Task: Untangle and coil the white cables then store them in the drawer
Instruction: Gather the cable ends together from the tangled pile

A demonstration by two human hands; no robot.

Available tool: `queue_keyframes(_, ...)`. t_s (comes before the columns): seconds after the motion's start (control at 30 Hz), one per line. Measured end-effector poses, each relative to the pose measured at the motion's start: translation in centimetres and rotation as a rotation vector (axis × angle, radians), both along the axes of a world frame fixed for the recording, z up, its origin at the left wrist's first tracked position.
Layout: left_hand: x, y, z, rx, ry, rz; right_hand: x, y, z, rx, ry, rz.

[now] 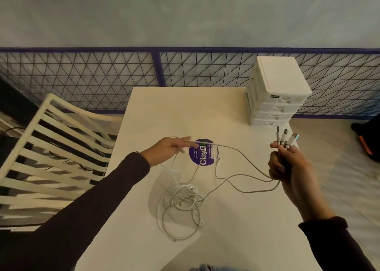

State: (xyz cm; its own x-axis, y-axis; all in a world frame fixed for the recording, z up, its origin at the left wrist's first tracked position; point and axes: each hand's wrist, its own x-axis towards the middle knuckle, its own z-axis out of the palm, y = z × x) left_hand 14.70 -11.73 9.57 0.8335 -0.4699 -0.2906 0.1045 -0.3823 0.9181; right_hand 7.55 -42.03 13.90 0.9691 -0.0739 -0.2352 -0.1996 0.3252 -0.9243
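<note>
White cables hang from the clenched right hand, the left hand pinching one strand.

The left hand is stretched forward, a strand of the thin white cables pinched in it. The right hand is held upright, curled round their plug ends.

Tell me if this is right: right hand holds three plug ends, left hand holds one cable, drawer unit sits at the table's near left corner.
One point is wrong: the head view shows the drawer unit at the far right corner of the table, not the near left. The right hand holds three plug ends, the left hand one cable.
</note>
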Motion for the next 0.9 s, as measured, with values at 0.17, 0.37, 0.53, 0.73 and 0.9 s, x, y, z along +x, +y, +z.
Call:
queue_keyframes(0.17,1.2,2.8,0.6,-0.173,-0.01,0.228,0.2,-0.8,-0.8,-0.223,0.055,0.0)
queue_keyframes(0.37,3.2,8.2,0.5,0.662,-0.396,0.464,0.3,-2.4,-2.6,-0.536,0.099,-0.01)
queue_keyframes(0.53,1.6,7.8,5.0,0.476,-0.303,0.676,0.0,-2.6,-2.7,-0.471,0.078,-0.058)
queue_keyframes(0.73,-5.1,-1.2,7.6,-0.465,0.126,0.567,-0.8,1.6,-2.0,-0.081,0.142,0.03)
queue_keyframes(0.9,-8.9,-8.1,3.9,-0.378,0.096,0.531,-1.4,5.6,-1.5,-0.006,0.162,0.131)
